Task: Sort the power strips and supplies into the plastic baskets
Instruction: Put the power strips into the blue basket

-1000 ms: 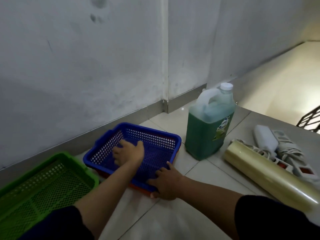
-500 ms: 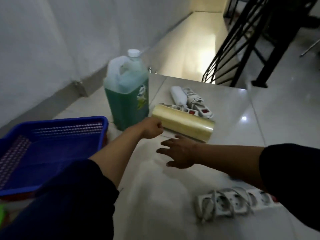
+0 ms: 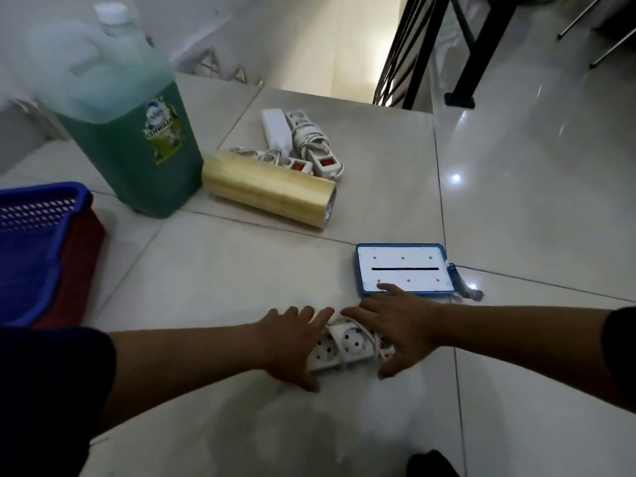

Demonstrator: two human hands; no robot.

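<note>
A white power strip (image 3: 347, 346) with its cord wrapped round it lies on the floor tiles in front of me. My left hand (image 3: 294, 342) lies over its left end with fingers spread. My right hand (image 3: 399, 327) lies over its right end, fingers spread too. Neither hand has lifted it. More white power strips (image 3: 303, 142) lie in a heap farther back. A blue basket (image 3: 38, 242) sits at the left edge, stacked in a red one (image 3: 81, 266).
A big jug of green dish liquid (image 3: 127, 122) stands at the back left, with a roll of clear film (image 3: 272, 192) lying beside it. A blue-rimmed white flat box (image 3: 402, 270) lies just beyond my right hand. Black metal railings (image 3: 413, 46) stand at the back right.
My view swung right from the baskets. Both hands left the blue basket, passed near the film roll, and now rest on the nearest power strip.
</note>
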